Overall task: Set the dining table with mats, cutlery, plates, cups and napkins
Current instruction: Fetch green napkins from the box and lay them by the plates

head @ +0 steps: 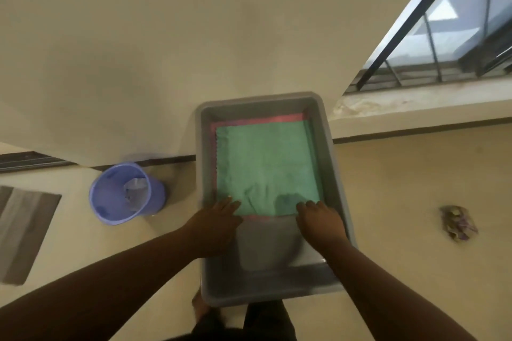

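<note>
A grey plastic tub (327,130) sits in front of me, seen from above. Inside it lies a green cloth mat (266,163) on top of a pink mat (257,118), of which only the edges show. My left hand (216,223) rests flat on the near left corner of the green mat, fingers spread. My right hand (321,220) rests on its near right corner, fingers bent over the edge. The mat wrinkles between my hands. The bare grey tub floor shows below the mats.
A purple waste basket (122,194) with paper in it stands on the floor left of the tub. A crumpled wrapper (457,223) lies on the floor at the right. A cream wall and a barred window (443,36) lie beyond.
</note>
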